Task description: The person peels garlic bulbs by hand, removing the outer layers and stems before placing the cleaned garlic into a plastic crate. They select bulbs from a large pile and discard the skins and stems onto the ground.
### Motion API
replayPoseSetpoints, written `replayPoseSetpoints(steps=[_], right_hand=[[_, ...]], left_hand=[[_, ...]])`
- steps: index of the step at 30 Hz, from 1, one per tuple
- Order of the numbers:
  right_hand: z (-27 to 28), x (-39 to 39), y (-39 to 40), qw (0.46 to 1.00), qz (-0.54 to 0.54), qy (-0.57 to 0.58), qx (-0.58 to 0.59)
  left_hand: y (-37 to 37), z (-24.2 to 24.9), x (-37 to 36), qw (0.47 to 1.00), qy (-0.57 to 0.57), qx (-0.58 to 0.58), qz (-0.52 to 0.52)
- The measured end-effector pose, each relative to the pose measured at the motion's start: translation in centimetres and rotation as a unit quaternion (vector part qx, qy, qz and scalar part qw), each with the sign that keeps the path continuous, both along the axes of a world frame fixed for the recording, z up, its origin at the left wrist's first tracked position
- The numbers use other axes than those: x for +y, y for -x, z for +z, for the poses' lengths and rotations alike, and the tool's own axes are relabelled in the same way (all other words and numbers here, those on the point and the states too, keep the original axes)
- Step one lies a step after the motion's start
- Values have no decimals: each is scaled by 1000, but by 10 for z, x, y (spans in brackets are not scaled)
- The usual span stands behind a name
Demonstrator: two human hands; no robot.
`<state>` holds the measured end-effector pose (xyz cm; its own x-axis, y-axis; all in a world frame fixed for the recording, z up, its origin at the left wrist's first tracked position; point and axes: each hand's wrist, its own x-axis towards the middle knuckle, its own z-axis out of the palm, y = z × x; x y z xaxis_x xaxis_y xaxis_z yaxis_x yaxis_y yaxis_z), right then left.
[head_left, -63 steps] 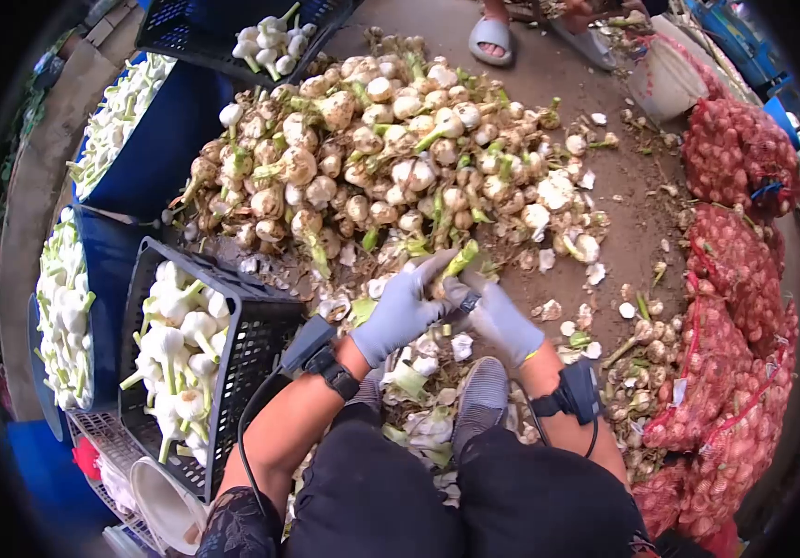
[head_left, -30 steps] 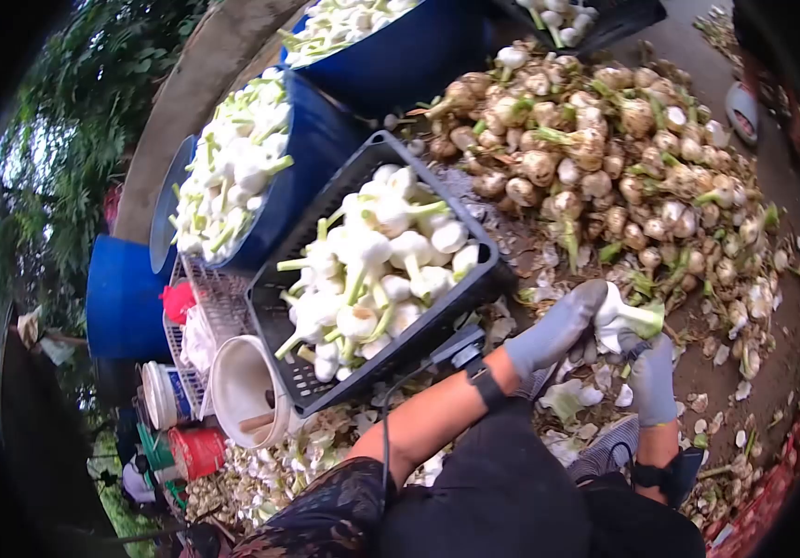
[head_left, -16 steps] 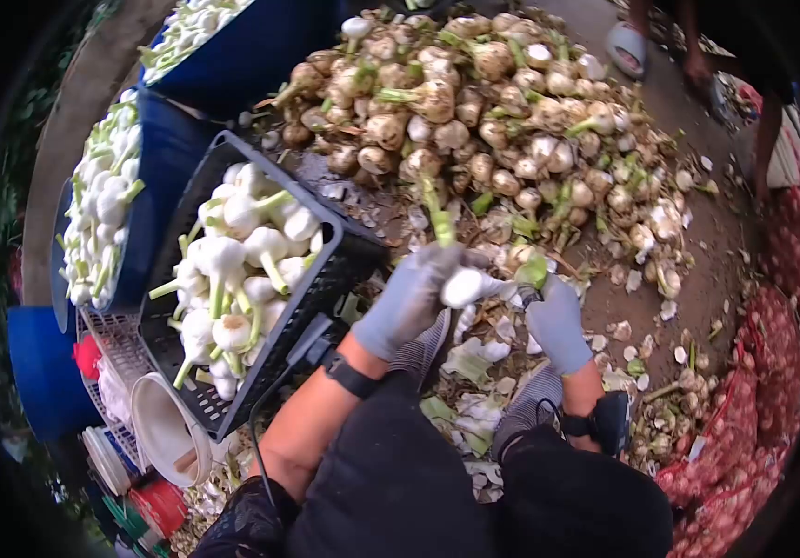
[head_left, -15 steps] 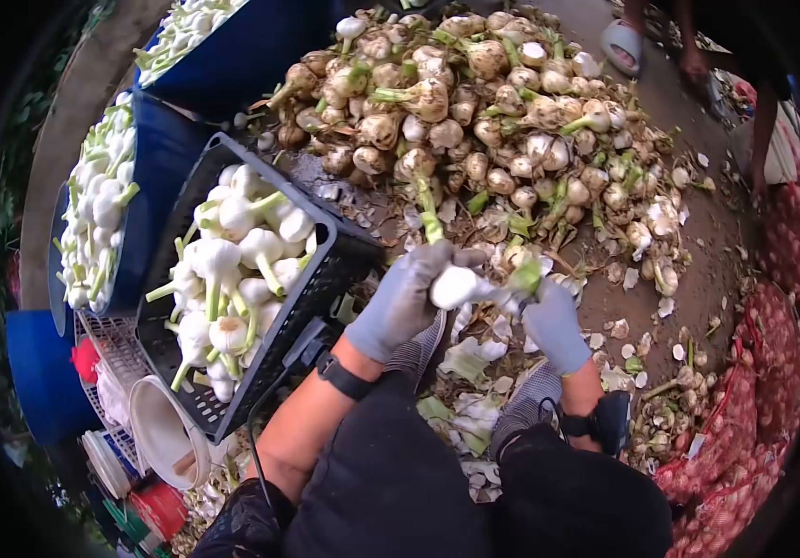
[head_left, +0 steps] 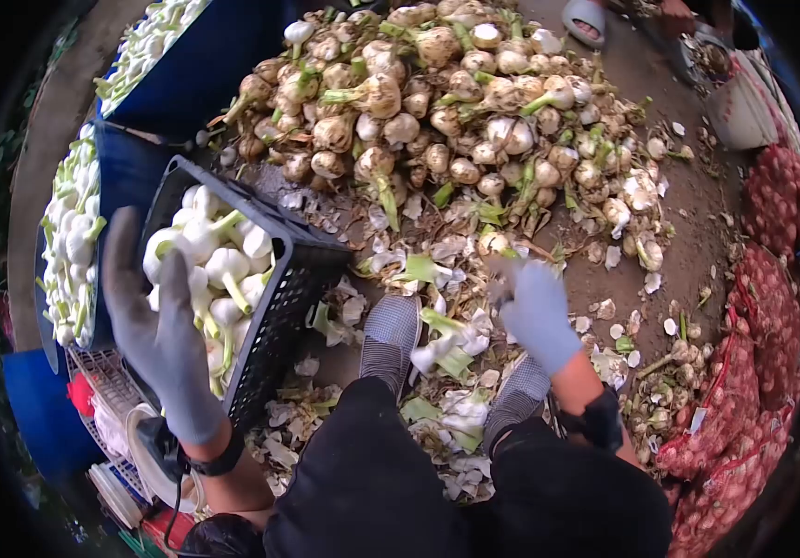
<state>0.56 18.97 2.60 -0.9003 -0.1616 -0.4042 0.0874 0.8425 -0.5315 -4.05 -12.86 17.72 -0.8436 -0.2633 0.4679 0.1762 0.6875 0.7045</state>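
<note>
An outdoor garlic work yard [head_left: 702, 219], shown by heaped bulbs [head_left: 436, 156], crate [head_left: 293, 293] and mesh sacks [head_left: 761, 312].

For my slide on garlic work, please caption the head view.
Gloved left hand spread near a crate of white garlic, a heap of soiled bulbs ahead.

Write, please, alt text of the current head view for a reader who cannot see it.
The wearer's gloved left grip is spread open at a black crate of white garlic bulbs. The gloved right grip, partly blurred, is above scattered peelings, near a pile of dirty bulbs. Red mesh sacks lie at right.
</note>
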Motion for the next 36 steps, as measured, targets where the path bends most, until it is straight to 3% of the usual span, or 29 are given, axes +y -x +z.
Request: replayPoseSetpoints(steps=[1, 2, 3, 4, 5, 6, 7, 8, 9, 10, 11, 12, 13, 14, 17, 18, 21, 23, 25, 26, 27, 29, 33, 36], right_hand=[[-5, 3, 11, 988, -11, -75, 135], [-11, 6, 16, 952, -18, -150, 266], [-30, 10, 16, 951, -20, -154, 267], [-59, 18, 16, 979, -26, -111, 171], [-73, 24, 18, 994, -31, -66, 75], [-61, 24, 19, 991, -45, -7, 129], [-49, 20, 17, 991, -43, -5, 128], [-37, 13, 15, 967, -140, 210, 42], [-22, 6, 16, 881, -229, 411, -42], [0, -4, 18, 814, -312, 478, -105], [-2, -2, 18, 813, -314, 478, -106], [-3, 2, 18, 750, -348, 549, -123], [-3, 6, 18, 679, -378, 614, -137], [-2, 8, 15, 831, -289, 460, -116], [6, 3, 10, 839, -288, 442, -131], [-14, -6, 9, 792, -321, 515, -66], [0, 3, 2, 818, -310, 459, -158], [6, 4, -1, 811, -316, 464, -166], [0, 7, -4, 817, -275, 486, -143], [5, 7, -5, 792, -291, 515, -151], [8, 8, -6, 791, -293, 515, -151], [12, 10, -7, 777, -281, 540, -163], [14, 6, -8, 774, -301, 532, -164], [9, 3, -5, 818, -288, 480, -135]], left_hand=[[-1, 4, 6, 996, 64, 53, 13], [-5, 6, 28, 990, -111, 44, -72], [-8, 0, 45, 976, -171, 6, -136], [-5, -15, 56, 981, 43, -18, -186], [-6, -28, 72, 911, -191, -237, -280], [6, -69, 82, 875, -190, -253, -367], [10, -89, 99, 893, -42, -232, -384], [11, -113, 113, 885, -15, -216, -411], [12, -132, 123, 877, 12, -196, -439], [15, -142, 126, 876, 13, -198, -439], [18, -146, 130, 846, -104, -318, -416], [18, -149, 132, 791, -217, -428, -380], [18, -150, 132, 819, -204, -368, -390], [19, -146, 135, 837, -150, -342, -401], [10, -140, 145, 861, -26, -223, -457], [12, -140, 142, 846, -34, -255, -467], [8, -139, 141, 840, -54, -307, -445], [7, -144, 141, 827, -86, -323, -451], [6, -156, 141, 770, -269, -383, -434], [6, -148, 143, 730, -332, -435, -410], [6, -148, 144, 729, -330, -437, -411], [6, -147, 144, 666, -439, -450, -401], [2, -143, 145, 643, -486, -462, -371], [3, -148, 143, 650, -477, -472, -356]])
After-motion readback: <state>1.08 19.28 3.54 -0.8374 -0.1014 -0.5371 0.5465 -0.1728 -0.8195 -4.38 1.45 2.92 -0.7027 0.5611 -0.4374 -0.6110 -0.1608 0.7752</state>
